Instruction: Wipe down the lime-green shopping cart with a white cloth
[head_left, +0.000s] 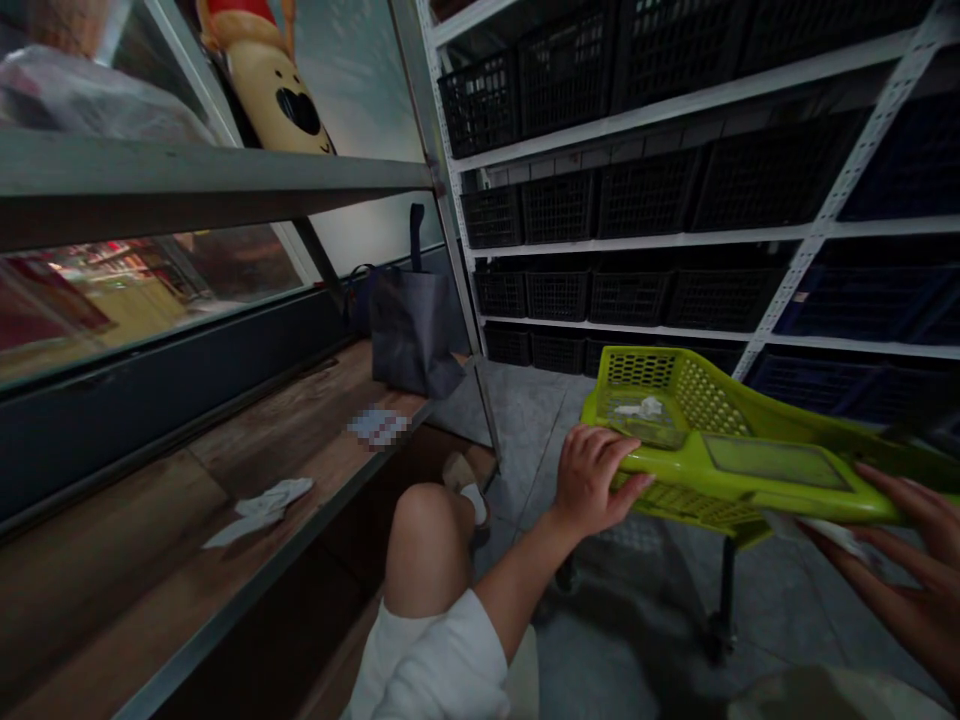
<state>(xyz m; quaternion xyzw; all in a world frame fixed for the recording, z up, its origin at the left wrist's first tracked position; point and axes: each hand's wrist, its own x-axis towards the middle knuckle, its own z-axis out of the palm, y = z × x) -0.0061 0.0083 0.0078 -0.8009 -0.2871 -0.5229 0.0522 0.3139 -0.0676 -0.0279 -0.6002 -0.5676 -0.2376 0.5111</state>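
Left hand grips the green cart basket at its near-left corner. Crumpled white tissue inside, toward the left end. Right hand straddles the near rim farther right, holding a white wipe below it; material too blurred to call.

Wood shelf w/ gray bag, blurred bit & white wipe on top. Gray floor w/ green cart. White rack w/ dark bins.

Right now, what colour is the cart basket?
The cart basket is yellow-green, clearest in head view.
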